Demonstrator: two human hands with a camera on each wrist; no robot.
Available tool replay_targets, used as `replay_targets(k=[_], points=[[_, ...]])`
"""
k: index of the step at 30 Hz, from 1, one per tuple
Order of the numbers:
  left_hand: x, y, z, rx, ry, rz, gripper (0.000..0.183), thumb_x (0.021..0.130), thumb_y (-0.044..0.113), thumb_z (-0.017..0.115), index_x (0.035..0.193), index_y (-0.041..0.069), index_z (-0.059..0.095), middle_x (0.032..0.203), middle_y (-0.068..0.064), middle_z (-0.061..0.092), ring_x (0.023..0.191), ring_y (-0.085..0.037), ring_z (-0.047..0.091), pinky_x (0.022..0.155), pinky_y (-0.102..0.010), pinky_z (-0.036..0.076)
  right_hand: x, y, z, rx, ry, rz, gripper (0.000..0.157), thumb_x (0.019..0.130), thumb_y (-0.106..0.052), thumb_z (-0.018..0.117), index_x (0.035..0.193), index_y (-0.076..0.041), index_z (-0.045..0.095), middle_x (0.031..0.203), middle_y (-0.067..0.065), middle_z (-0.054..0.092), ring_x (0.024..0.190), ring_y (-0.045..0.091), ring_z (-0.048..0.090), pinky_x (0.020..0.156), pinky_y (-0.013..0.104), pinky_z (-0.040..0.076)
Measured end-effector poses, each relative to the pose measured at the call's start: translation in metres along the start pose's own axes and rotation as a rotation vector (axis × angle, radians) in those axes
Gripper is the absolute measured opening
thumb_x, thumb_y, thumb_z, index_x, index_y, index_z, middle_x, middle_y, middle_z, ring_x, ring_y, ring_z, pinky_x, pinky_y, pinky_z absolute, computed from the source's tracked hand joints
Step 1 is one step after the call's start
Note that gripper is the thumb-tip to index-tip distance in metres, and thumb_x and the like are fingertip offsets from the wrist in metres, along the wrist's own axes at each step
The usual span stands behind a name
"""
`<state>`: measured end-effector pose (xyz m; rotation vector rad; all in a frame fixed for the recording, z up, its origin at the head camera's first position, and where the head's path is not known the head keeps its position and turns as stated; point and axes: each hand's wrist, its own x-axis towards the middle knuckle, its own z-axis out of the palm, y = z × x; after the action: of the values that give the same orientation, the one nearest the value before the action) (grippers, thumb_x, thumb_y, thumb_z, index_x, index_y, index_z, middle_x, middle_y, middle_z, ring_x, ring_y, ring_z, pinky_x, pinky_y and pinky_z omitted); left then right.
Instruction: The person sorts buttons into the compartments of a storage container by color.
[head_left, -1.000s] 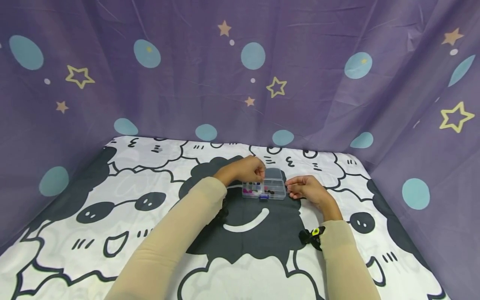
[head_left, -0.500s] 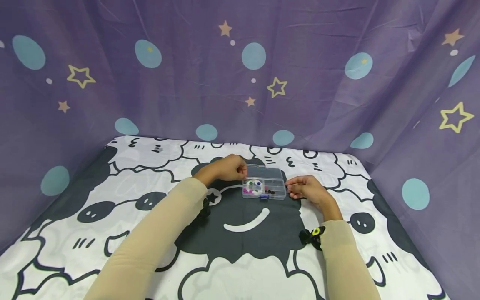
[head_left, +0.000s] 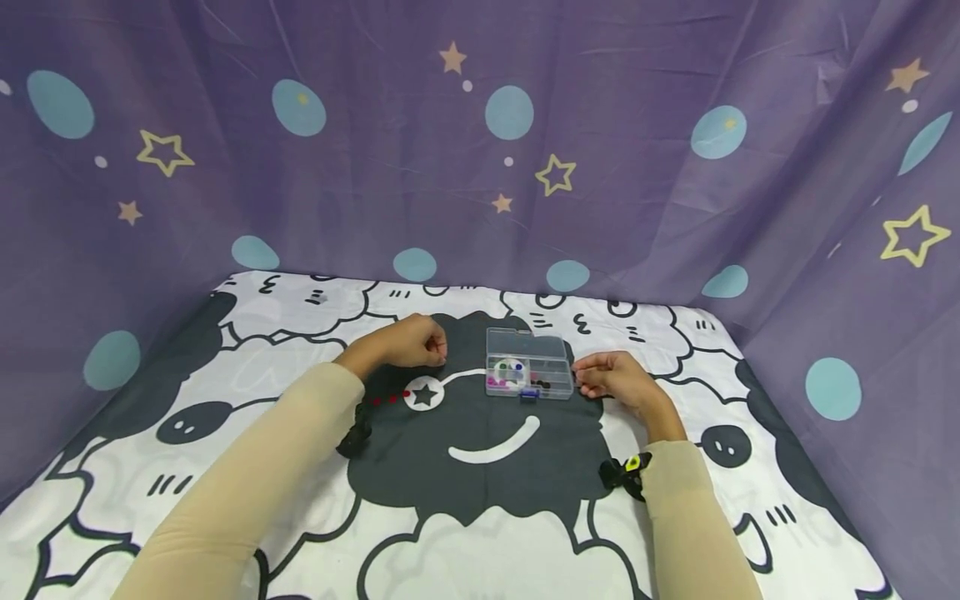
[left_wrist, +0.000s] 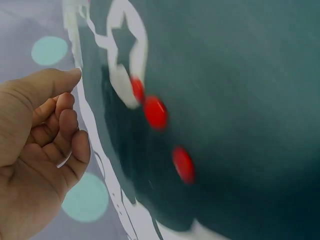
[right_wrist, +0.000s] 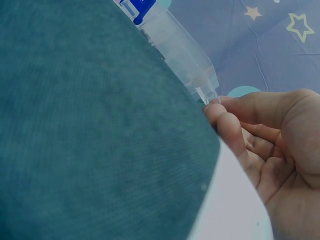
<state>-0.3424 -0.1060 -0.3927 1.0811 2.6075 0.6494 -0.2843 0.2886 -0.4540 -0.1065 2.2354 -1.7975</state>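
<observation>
A clear plastic compartment box (head_left: 551, 385) lies with its lid (head_left: 525, 342) raised at the back and a blue latch (head_left: 529, 394) in front. My right hand (head_left: 618, 379) pinches its right end between thumb and fingers; the right wrist view shows the fingertips at the box's corner (right_wrist: 200, 82). Left of the box, above the dark cloth, is my left hand (head_left: 412, 342), fingers curled in and thumb stretched forward. Whether something small sits between its fingertips is hidden. Three small red discs (left_wrist: 156, 112) lie in a row on the cloth below the left hand.
Inside the box are a white round piece with coloured dots (head_left: 510, 372), pink bits (head_left: 495, 382) and dark bits (head_left: 542, 384). A printed black-and-white cloth (head_left: 495, 550) covers the surface. Purple curtain (head_left: 615, 208) hangs behind and at both sides.
My left hand has moved left from over the box to above the cloth near the red discs, which its arm no longer covers. The right hand and the box have stayed in place.
</observation>
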Motion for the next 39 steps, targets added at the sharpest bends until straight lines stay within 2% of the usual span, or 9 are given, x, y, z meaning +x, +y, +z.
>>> replay_targets(k=[7, 15, 22, 29, 35, 39], points=[[-0.024, -0.019, -0.006, -0.014, -0.022, -0.024, 0.009, 0.092, 0.007, 0.074, 0.083, 0.009, 0.072, 0.071, 0.003, 0.063, 0.061, -0.01, 0.051, 0.063, -0.029, 0.045, -0.001, -0.001, -0.002, -0.009, 0.008, 0.007, 0.028, 0.099, 0.004, 0.058, 0.123, 0.017, 0.06, 0.087, 0.005, 0.07, 0.069, 0.008, 0.065, 0.067, 0.024, 0.058], [-0.046, -0.031, -0.007, -0.005, -0.045, -0.029, 0.011, 0.092, 0.007, 0.073, 0.081, 0.01, 0.071, 0.067, 0.005, 0.058, 0.06, -0.009, 0.048, 0.06, -0.028, 0.042, -0.001, 0.0, -0.002, -0.005, 0.005, 0.002, 0.028, 0.098, 0.004, 0.058, 0.123, 0.017, 0.06, 0.087, 0.004, 0.07, 0.069, 0.008, 0.065, 0.067, 0.024, 0.058], [-0.063, -0.036, -0.008, -0.07, -0.079, -0.037, 0.01, 0.093, 0.008, 0.073, 0.084, 0.011, 0.072, 0.067, 0.005, 0.058, 0.058, -0.008, 0.048, 0.057, -0.027, 0.042, 0.0, 0.0, -0.002, -0.012, 0.01, 0.002, 0.028, 0.098, 0.004, 0.059, 0.123, 0.017, 0.06, 0.086, 0.004, 0.07, 0.069, 0.008, 0.066, 0.066, 0.024, 0.058], [-0.08, -0.038, -0.001, -0.111, -0.121, -0.037, 0.008, 0.094, 0.008, 0.071, 0.086, 0.01, 0.072, 0.071, 0.005, 0.063, 0.06, -0.008, 0.05, 0.058, -0.026, 0.044, 0.0, 0.0, -0.001, -0.015, 0.014, 0.004, 0.028, 0.098, 0.003, 0.059, 0.123, 0.017, 0.06, 0.086, 0.006, 0.07, 0.068, 0.009, 0.066, 0.066, 0.025, 0.058], [-0.091, -0.043, 0.003, -0.075, -0.095, -0.03, 0.011, 0.094, 0.008, 0.071, 0.085, 0.013, 0.072, 0.071, 0.008, 0.062, 0.06, -0.006, 0.049, 0.057, -0.024, 0.042, 0.002, 0.0, 0.001, -0.014, 0.022, 0.012, 0.028, 0.098, 0.003, 0.06, 0.122, 0.017, 0.061, 0.086, 0.007, 0.07, 0.068, 0.009, 0.066, 0.066, 0.025, 0.058], [-0.097, -0.042, 0.003, -0.087, -0.097, -0.045, 0.008, 0.093, 0.009, 0.072, 0.087, 0.012, 0.072, 0.073, 0.007, 0.064, 0.061, -0.007, 0.051, 0.057, -0.024, 0.043, 0.002, -0.001, 0.001, -0.015, 0.026, 0.017, 0.027, 0.098, 0.004, 0.06, 0.122, 0.016, 0.061, 0.086, 0.007, 0.07, 0.068, 0.009, 0.066, 0.065, 0.025, 0.057]])
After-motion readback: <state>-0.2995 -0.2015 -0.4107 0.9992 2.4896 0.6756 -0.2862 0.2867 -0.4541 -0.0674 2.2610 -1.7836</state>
